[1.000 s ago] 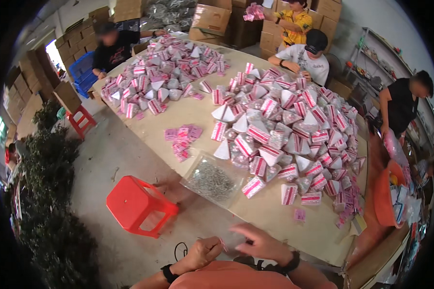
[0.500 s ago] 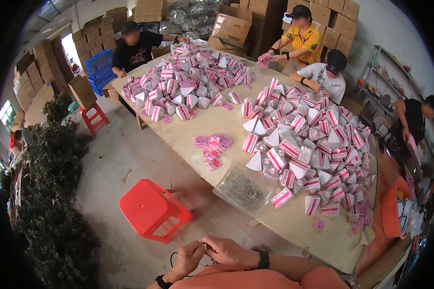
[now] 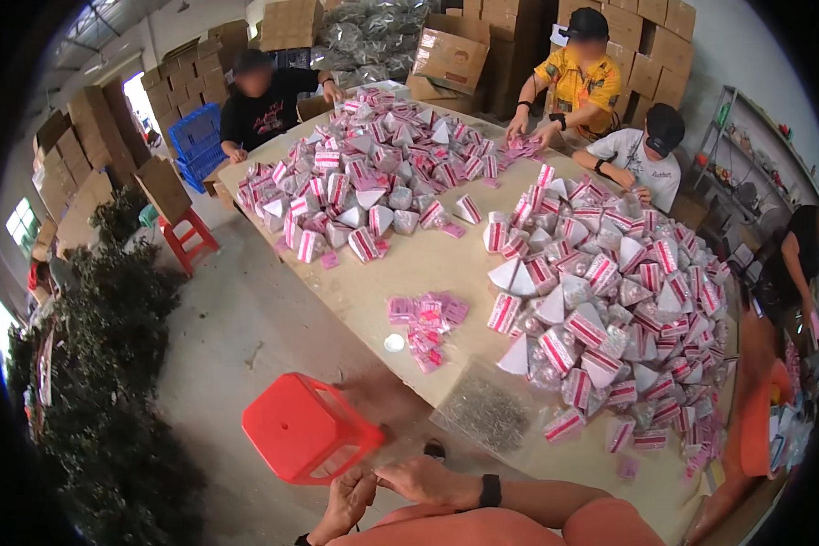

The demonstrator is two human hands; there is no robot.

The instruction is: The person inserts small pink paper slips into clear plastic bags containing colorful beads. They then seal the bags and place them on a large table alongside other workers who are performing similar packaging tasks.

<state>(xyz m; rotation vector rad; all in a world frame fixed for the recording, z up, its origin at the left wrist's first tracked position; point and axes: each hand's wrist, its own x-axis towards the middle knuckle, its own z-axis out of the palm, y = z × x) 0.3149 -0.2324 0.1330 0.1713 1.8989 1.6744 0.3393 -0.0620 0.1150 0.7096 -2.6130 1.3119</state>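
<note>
My left hand [image 3: 348, 500] and my right hand [image 3: 421, 480] meet low in the view, in front of my body. Both have their fingers closed, fingertips nearly touching; anything between them is hidden or too small to name. Just beyond them stands a red plastic stool [image 3: 309, 428]. To the upper right, on the table, is a clear shallow tray [image 3: 452, 417] of small metal pieces. Beside it lie pink printed cards [image 3: 428, 318] in a loose pile, and a small whitish round thing [image 3: 394, 343] rests near the table's edge.
The big table [image 3: 355, 296] carries two heaps of wedge-shaped, pink-and-white packs, a far heap [image 3: 369, 182] and a right heap [image 3: 610, 309]. Several people sit or stand around it. Dark green foliage [image 3: 100, 391] lines the left side; an orange tub [image 3: 757, 419] stands at right.
The view has shifted, so the table sits lower and further right. The whitish round thing now shows near the cards. The person in yellow has lowered pink cards to the table.
</note>
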